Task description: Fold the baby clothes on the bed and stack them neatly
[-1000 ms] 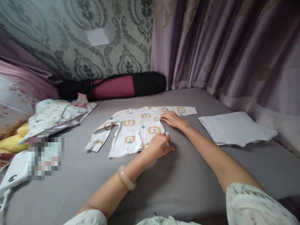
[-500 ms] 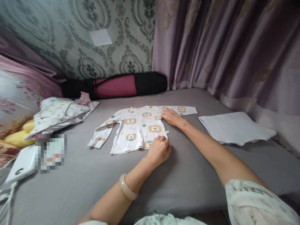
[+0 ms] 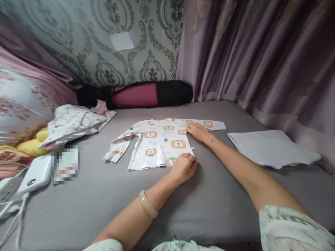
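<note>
A small white long-sleeved shirt (image 3: 157,144) printed with yellow framed animal faces and green leaves lies spread on the grey bed sheet (image 3: 220,209). My left hand (image 3: 184,168), with a pale bangle (image 3: 148,204) on its wrist, is closed on the shirt's near right hem corner. Farther up the same side, my right hand (image 3: 198,131) is at the armpit, its fingers bent and closed on the cloth where the right sleeve meets the body. That sleeve stretches out to the right past my hand. The left sleeve bends down toward the near left.
Folded white cloth (image 3: 272,146) lies to the right. At left are crumpled clothes (image 3: 75,120), a yellow plush item (image 3: 34,144), a white power bank (image 3: 36,174) with cables, and a blurred packet (image 3: 65,165). A black and maroon long bag (image 3: 136,96) lies along the wall.
The view has swung slightly left, so everything sits farther right. The near hem beside my left hand lies a little straighter. Both hands keep their places on the shirt.
</note>
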